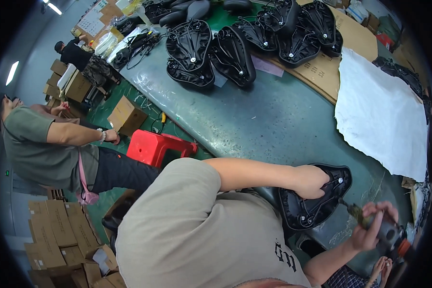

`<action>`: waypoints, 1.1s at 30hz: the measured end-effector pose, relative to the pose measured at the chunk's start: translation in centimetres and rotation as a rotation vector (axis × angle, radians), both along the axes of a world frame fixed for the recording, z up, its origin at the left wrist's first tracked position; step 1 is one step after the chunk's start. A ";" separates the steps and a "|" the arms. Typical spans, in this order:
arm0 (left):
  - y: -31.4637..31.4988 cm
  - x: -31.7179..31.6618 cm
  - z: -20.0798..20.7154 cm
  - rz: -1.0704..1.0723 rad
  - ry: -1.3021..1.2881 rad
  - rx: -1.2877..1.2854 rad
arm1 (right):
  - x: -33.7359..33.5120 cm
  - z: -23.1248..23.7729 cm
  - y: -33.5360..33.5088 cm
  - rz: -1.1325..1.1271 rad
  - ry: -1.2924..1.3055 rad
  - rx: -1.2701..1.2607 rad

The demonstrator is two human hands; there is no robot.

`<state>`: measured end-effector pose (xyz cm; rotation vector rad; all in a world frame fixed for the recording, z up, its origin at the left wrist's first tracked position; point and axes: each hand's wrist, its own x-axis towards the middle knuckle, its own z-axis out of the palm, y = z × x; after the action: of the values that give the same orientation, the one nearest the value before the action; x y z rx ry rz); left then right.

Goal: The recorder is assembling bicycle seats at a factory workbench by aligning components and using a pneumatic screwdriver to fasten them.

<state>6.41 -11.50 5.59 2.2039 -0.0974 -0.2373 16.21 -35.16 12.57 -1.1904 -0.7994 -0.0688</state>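
A black bicycle saddle (pixel 317 211) lies upside down at the near edge of the grey-green table (pixel 269 120), its metal rails facing up. My left hand (pixel 312 181) presses down on the saddle's upper side, closed around the rail area. My right hand (pixel 369 228) grips a power screwdriver (pixel 391 235) with a grey body and orange end. Its bit points at the saddle's right edge.
Several more black saddles (pixel 211 48) lie upside down at the table's far side, beside cardboard sheets (pixel 321 67) and a white sheet (pixel 379 115). A red stool (pixel 156 146) stands left of the table. A seated person (pixel 38 144) and stacked boxes (pixel 57 240) are at left. Another hand (pixel 381 266) shows at the bottom right.
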 end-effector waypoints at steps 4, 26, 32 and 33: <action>0.1 -0.6 0.3 0.040 -0.014 0.035 | 1.7 0.3 3.3 0.013 0.084 0.023; 0.3 0.4 0.7 0.041 -0.096 0.059 | 3.8 -0.3 6.8 0.004 0.030 0.054; -0.1 -0.1 0.6 0.019 -0.102 0.060 | 4.1 -2.3 7.8 -0.143 0.012 -0.148; 0.0 -0.2 0.5 0.025 -0.096 0.061 | 4.3 -2.4 8.2 -0.137 0.019 -0.148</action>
<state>6.22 -11.52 6.11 2.2755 -0.1169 -0.1223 20.48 -26.97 10.21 -1.3835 -0.7154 -0.1125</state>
